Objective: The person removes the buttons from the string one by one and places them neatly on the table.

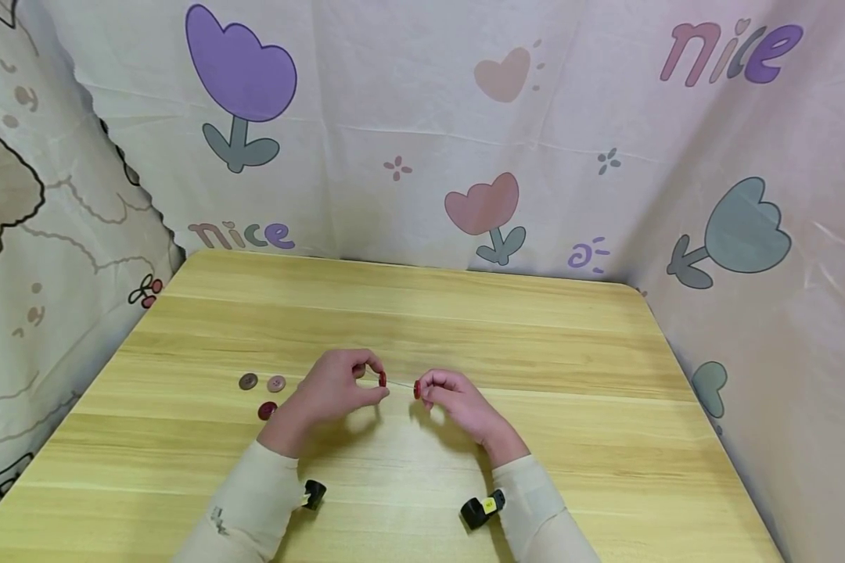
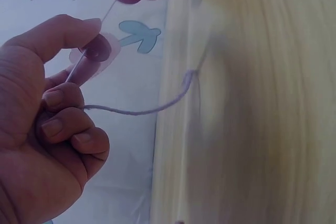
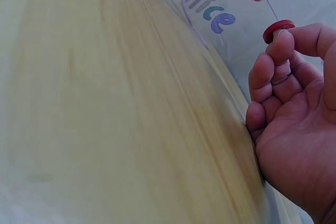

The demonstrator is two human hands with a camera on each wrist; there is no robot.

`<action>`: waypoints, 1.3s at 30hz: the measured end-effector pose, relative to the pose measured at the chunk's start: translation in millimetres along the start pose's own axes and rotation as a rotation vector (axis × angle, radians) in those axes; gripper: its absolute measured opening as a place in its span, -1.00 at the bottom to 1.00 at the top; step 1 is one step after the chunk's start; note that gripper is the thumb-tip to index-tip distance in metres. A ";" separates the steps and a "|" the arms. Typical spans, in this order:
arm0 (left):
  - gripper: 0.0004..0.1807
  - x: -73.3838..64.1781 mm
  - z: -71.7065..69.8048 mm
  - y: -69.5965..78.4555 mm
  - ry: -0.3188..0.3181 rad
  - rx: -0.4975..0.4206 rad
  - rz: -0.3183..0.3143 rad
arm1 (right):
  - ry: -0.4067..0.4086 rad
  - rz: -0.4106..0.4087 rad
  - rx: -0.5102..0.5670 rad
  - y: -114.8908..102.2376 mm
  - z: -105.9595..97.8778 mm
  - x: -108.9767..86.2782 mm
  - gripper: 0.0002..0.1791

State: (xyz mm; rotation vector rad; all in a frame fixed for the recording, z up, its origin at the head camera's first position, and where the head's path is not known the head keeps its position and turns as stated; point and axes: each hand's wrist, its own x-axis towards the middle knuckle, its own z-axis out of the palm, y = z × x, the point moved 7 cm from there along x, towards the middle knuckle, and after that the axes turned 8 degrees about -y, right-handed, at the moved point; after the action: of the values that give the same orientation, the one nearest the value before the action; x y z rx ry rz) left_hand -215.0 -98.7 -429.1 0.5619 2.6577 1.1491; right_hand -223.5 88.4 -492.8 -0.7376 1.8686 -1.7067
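Above the table, my left hand (image 1: 332, 387) pinches a red button (image 2: 98, 51) between thumb and index finger. My right hand (image 1: 468, 407) holds a second red button (image 3: 277, 30) at its fingertips, a short way to the right. A thin pale string (image 2: 139, 113) runs taut from one button to the other. In the left wrist view it passes the near button into the curled fingers of the left hand, and a loose tail sags out from them. Whether the right fingers also grip string behind their button is hidden.
Left of the left hand lie a dark brown button (image 1: 248, 381), a pinkish button (image 1: 276, 384) and a dark red button (image 1: 267, 410) on the wooden table (image 1: 570, 352). A printed curtain (image 1: 394, 94) hangs behind the table. Black wrist devices (image 1: 475, 512) sit by the sleeves.
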 end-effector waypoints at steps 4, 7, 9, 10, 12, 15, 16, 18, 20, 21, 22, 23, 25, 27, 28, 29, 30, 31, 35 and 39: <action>-0.79 -3.7 -7.3 -5.9 0.009 0.004 -0.025 | 0.003 0.005 -0.004 -0.2 0.4 -0.1 -0.81; -0.79 -7.0 -12.8 -10.8 0.016 -0.002 -0.051 | 0.000 0.001 -0.002 -0.6 0.8 -0.4 -0.81; -0.79 -10.0 -16.8 -13.7 0.022 0.003 -0.084 | 0.002 0.000 -0.002 -1.0 0.8 -0.8 -0.82; -0.79 -11.3 -18.2 -15.4 0.024 -0.002 -0.093 | 0.003 0.001 -0.003 -1.2 0.8 -1.0 -0.82; -0.79 -13.4 -21.2 -18.0 0.028 -0.004 -0.098 | 0.004 0.005 -0.005 -1.1 0.6 -0.7 -0.82; -0.79 -15.6 -25.0 -20.7 0.039 -0.002 -0.092 | 0.002 0.005 -0.004 -0.9 0.4 0.1 -0.82; -0.78 -16.1 -26.2 -21.3 0.043 -0.009 -0.077 | 0.001 0.003 -0.004 -0.8 0.4 0.3 -0.81; -0.76 -17.6 -28.9 -22.7 0.053 -0.007 -0.074 | 0.001 -0.002 -0.008 -0.2 0.1 0.6 -0.82; -0.75 -19.1 -31.3 -24.4 0.061 -0.008 -0.080 | 0.000 -0.005 -0.009 -0.1 0.1 0.5 -0.82; -0.75 -19.8 -32.6 -25.4 0.063 -0.009 -0.083 | 0.001 -0.004 -0.010 -0.1 0.0 0.5 -0.82; -0.74 -20.4 -33.8 -26.4 0.065 -0.008 -0.086 | 0.001 -0.002 -0.008 0.3 -0.1 0.6 -0.83; -0.74 -20.9 -34.7 -27.7 0.065 -0.008 -0.094 | 0.001 0.000 -0.006 0.8 -0.2 0.8 -0.83; -0.75 -21.9 -36.8 -30.1 0.066 -0.008 -0.105 | -0.001 0.005 0.000 0.8 0.1 0.9 -0.82; -0.75 -22.8 -38.9 -32.0 0.067 -0.013 -0.112 | -0.003 0.008 0.006 0.9 0.1 1.1 -0.82; -0.75 -23.2 -39.7 -33.1 0.068 -0.017 -0.117 | -0.005 0.007 0.009 0.7 0.2 1.1 -0.82; -0.76 -23.8 -40.4 -33.6 0.067 -0.022 -0.118 | -0.006 0.006 0.012 0.3 0.3 1.2 -0.82; -0.76 -24.2 -41.2 -34.0 0.068 -0.027 -0.117 | -0.008 0.004 0.015 0.0 0.4 1.3 -0.82; -0.76 -24.7 -41.6 -34.6 0.067 -0.033 -0.118 | -0.009 0.001 0.019 -0.2 0.4 1.4 -0.81; -0.75 -26.7 -42.8 -37.9 0.065 -0.061 -0.134 | -0.013 -0.005 0.030 -0.1 0.6 1.7 -0.79; -0.76 -28.8 -44.4 -42.3 0.068 -0.075 -0.157 | -0.011 0.001 0.026 0.6 0.7 1.7 -0.81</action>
State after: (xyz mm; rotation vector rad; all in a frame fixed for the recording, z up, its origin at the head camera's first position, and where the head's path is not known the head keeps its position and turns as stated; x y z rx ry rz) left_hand -214.2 -166.3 -429.1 0.2999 2.6459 1.2355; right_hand -224.3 86.8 -493.5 -0.7344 1.8355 -1.7203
